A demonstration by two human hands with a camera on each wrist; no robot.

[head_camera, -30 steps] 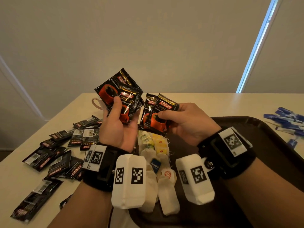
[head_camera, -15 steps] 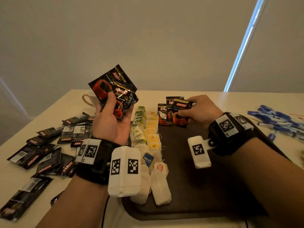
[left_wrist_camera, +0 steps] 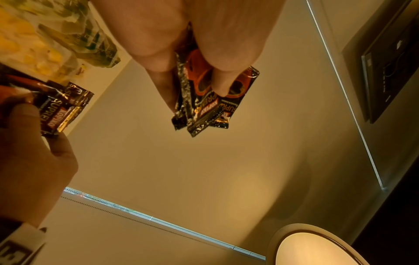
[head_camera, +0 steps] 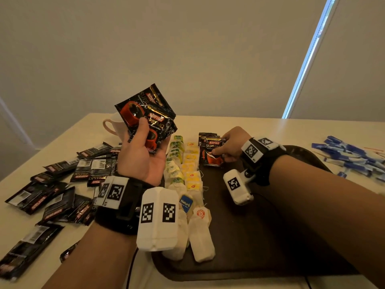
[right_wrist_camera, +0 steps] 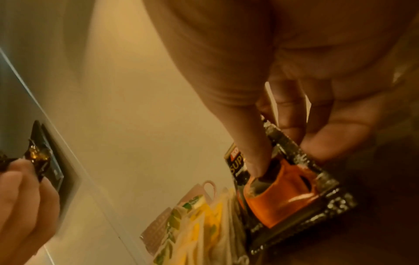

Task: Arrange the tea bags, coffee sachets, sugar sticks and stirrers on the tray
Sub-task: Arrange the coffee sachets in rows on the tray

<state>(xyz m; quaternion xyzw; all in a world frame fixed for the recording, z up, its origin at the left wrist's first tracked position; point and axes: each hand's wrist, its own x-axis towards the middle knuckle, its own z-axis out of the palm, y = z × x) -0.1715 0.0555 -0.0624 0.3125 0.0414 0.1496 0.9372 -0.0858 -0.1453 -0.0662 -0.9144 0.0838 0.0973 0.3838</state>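
A dark brown tray (head_camera: 260, 243) lies in front of me. Two rows of tea bags (head_camera: 188, 165) run along its left side. My left hand (head_camera: 143, 151) is raised above the table and grips a fan of black coffee sachets (head_camera: 145, 113) (left_wrist_camera: 204, 104) between thumb and fingers. My right hand (head_camera: 229, 146) is down at the tray's far end. It pinches a small stack of coffee sachets (head_camera: 212, 151) (right_wrist_camera: 290, 190) that touches the tray beside the tea bags. My right thumb presses on the top sachet.
Many loose coffee sachets (head_camera: 54, 197) are scattered on the cream table (head_camera: 260, 130) left of the tray. Blue sugar sticks (head_camera: 350, 157) lie in a pile at the far right. A pink cup (head_camera: 113, 125) stands behind my left hand.
My right hand has moved forward and down, bringing its stack of sachets onto the far end of the tray. My left hand has stayed raised with its sachets.
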